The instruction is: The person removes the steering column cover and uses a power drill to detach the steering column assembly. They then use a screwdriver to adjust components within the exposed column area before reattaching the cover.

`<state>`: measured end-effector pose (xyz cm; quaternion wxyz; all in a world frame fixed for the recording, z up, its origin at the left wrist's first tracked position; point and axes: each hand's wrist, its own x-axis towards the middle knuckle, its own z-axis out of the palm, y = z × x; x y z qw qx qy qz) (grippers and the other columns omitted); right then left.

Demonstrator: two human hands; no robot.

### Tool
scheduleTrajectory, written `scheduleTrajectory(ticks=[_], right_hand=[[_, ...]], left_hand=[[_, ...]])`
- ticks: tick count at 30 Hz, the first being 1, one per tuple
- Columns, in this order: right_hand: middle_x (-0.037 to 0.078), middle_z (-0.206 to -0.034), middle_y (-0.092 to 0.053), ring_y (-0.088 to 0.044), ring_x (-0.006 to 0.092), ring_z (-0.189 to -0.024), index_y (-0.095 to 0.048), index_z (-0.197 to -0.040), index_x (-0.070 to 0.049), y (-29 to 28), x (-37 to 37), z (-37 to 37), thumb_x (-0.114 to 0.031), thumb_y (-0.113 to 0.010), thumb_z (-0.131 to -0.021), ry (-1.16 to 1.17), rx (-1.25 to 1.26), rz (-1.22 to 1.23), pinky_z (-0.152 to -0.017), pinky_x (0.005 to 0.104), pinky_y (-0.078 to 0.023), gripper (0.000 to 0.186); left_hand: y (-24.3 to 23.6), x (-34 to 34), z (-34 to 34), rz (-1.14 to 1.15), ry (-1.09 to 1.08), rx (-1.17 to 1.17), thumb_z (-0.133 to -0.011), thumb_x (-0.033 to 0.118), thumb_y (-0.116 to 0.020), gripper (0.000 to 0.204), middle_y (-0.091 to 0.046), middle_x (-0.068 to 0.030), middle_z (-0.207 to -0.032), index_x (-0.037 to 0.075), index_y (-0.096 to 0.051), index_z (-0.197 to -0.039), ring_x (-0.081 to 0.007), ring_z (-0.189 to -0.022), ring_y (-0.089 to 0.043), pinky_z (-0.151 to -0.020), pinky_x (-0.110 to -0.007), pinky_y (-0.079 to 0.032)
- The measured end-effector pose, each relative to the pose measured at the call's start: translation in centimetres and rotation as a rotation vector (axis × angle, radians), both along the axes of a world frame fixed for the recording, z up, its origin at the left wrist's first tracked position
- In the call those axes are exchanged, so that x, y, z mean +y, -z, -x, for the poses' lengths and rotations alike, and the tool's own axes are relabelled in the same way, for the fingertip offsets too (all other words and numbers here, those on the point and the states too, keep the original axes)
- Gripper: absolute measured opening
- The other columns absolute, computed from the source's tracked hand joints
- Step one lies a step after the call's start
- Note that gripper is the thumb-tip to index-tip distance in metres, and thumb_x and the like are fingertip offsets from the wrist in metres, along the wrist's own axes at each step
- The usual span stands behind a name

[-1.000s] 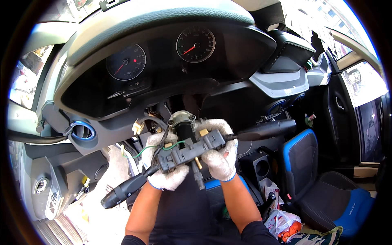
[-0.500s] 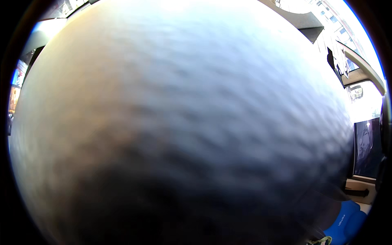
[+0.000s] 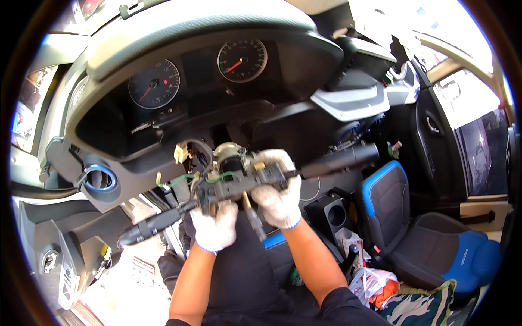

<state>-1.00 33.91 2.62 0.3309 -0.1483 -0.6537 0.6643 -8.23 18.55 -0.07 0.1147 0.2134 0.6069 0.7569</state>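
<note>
My left hand (image 3: 216,225), in a white knit glove, is closed on the lower left side of a steering column switch assembly (image 3: 235,187). My right hand (image 3: 278,204), gloved alike, has its fingers wrapped round the right part of the same assembly. A black stalk (image 3: 155,225) points out to the lower left and a thicker black stalk (image 3: 338,161) to the right. Green wires (image 3: 179,181) run at its left side. Behind it sits a metal-ringed column part (image 3: 229,152). Below hangs a narrow rod (image 3: 252,217), its kind unclear.
The instrument cluster (image 3: 204,70) lies beyond my hands under a grey dash hood (image 3: 201,27). A round air vent (image 3: 100,180) and the open door (image 3: 46,261) are at left. To the right stand a cup holder (image 3: 329,212), a black-and-blue seat (image 3: 383,206) and plastic bags (image 3: 375,285).
Half a second ago a blurred, textured grey surface filled most of the view. Now the view has drawn back, and the dashboard, my hands and the switch assembly show.
</note>
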Motion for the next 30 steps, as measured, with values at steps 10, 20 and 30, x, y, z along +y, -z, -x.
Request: scheduleTrajectory(ticks=[10, 20, 30], right_hand=[[0.001, -0.103, -0.066, -0.049, 0.0036, -0.068, -0.066, -0.129, -0.01, -2.4, -2.8, -2.7, -0.041, -0.07, -0.11, 0.133, 0.04, 0.361, -0.057, 0.0223, -0.037, 0.037], [0.021, -0.11, -0.075, -0.076, 0.0384, -0.101, -0.069, -0.12, 0.001, -1.6, -14.9, -14.9, -0.026, -0.081, -0.099, 0.155, -0.295, -0.514, -0.09, 0.0469, -0.061, 0.036], [0.023, -0.117, -0.072, -0.072, 0.0424, -0.111, -0.07, -0.118, 0.001, -2.4, -15.3, -18.1, -0.016, -0.077, -0.092, 0.173, -0.148, -0.957, -0.099, 0.0511, -0.058, 0.031]], left_hand=[[-1.7, -3.3, -2.7, -0.033, 0.012, -0.462, -0.105, 0.026, -0.068, 0.048, -0.072, -0.0094, -0.088, 0.002, -0.056, -0.146, -0.008, -0.056, -0.048, -0.052, -0.028, -0.042], [1.9, -6.7, -16.1, -0.42, 0.429, -0.869, -0.117, 0.042, -0.054, 0.045, -0.074, -0.0138, -0.12, 0.001, -0.066, -0.13, -0.0284, -0.109, -0.071, -0.098, -0.041, -0.059], [1.3, -6.9, -15.5, -0.547, 0.613, -1.18, -0.119, 0.034, -0.052, 0.04, -0.076, -0.0168, -0.117, -0.001, -0.068, -0.128, -0.0285, -0.114, -0.073, -0.107, -0.041, -0.059]])
